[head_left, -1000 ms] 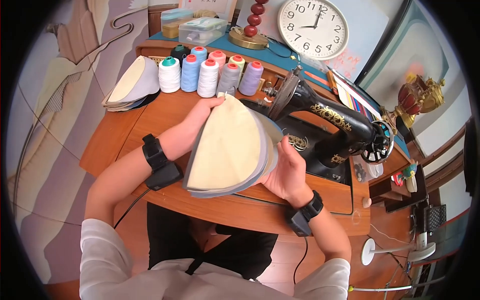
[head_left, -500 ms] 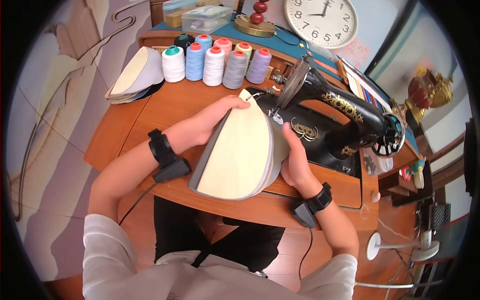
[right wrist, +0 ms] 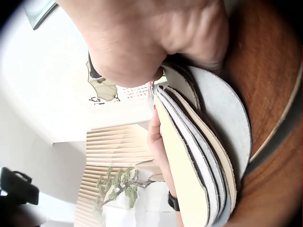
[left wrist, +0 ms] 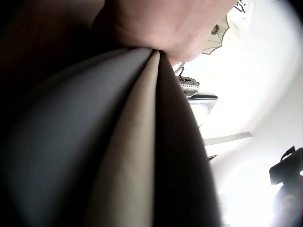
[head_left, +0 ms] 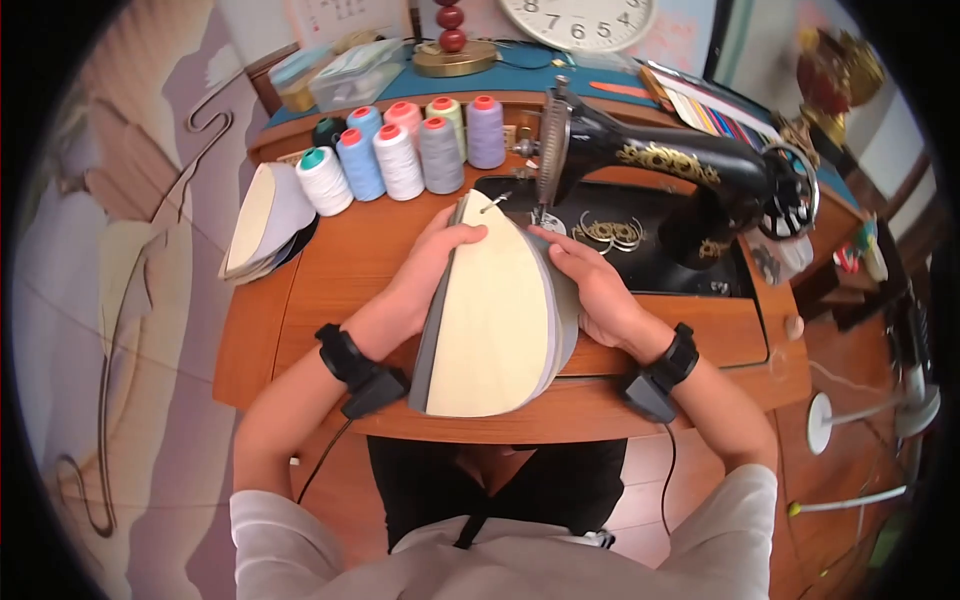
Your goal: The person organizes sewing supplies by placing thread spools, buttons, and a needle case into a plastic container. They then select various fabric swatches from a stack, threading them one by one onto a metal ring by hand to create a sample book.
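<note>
A stack of curved fabric pieces, pale yellow on top (head_left: 492,310) with grey and beige layers beneath, is held over the table's front part. My left hand (head_left: 425,275) grips its upper left side, thumb on the yellow face near the tip, where a small metal pin or ring shows. At the right edge, my right hand (head_left: 603,300) pinches layers between thumb and fingers. In the right wrist view the layers (right wrist: 189,151) fan apart below the right hand (right wrist: 151,38). The left wrist view shows the left hand (left wrist: 163,23) above grey and beige folds (left wrist: 135,142).
A black sewing machine (head_left: 650,150) stands at the right, close beyond the right hand. Several thread spools (head_left: 400,160) are grouped behind the left hand. Another fabric stack (head_left: 268,215) lies at the table's left edge. Plastic boxes (head_left: 355,75) and a clock (head_left: 585,22) are farther back.
The fabric stack has turned more upright, its yellow face towards the head view. My right hand has moved up along the stack's right edge. The head view has shifted.
</note>
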`<action>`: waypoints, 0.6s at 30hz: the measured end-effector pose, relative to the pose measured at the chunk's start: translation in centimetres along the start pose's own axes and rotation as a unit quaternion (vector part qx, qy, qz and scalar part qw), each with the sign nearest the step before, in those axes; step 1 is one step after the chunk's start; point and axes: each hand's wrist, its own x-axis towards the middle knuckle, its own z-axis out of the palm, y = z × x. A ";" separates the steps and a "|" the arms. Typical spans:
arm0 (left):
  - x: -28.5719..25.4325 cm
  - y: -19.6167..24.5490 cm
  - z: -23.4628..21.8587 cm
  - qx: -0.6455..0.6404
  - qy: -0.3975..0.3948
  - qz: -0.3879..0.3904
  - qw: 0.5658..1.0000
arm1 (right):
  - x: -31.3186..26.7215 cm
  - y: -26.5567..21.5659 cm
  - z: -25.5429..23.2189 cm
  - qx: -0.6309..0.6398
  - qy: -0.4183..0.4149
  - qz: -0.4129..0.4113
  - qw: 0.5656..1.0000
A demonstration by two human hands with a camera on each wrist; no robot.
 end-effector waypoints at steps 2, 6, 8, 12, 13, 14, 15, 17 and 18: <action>0.0 -0.2 0.2 0.002 0.007 0.006 1.000 | 0.0 -0.5 -0.3 -0.001 -0.032 0.027 0.999; -0.4 -0.3 0.3 -0.009 0.020 0.030 0.999 | -0.3 -0.8 -0.1 0.011 -0.045 0.032 0.998; -0.5 -0.4 0.4 -0.009 0.029 0.032 0.999 | -0.3 -0.6 0.0 0.021 -0.070 0.012 0.997; -0.4 -0.6 0.5 -0.028 0.028 0.037 0.999 | -0.7 -0.8 0.6 -0.038 -0.050 -0.018 0.998; -0.3 -0.6 0.5 -0.026 0.036 0.037 0.998 | -0.7 -0.7 0.6 -0.035 -0.057 -0.015 0.998; -0.1 -0.9 0.3 -0.029 0.027 0.041 0.998 | -0.7 -0.5 0.5 -0.066 -0.058 -0.038 0.995; 0.1 -1.1 0.0 -0.032 0.019 0.046 0.998 | -0.6 -0.4 0.4 -0.097 -0.060 -0.061 0.992; 0.6 -1.4 -0.5 -0.027 0.031 0.051 0.998 | -0.5 -0.3 0.4 -0.088 -0.068 -0.047 0.993; 0.7 -1.5 -0.6 -0.020 0.020 0.055 0.998 | -0.4 -0.2 0.3 -0.096 -0.064 -0.059 0.992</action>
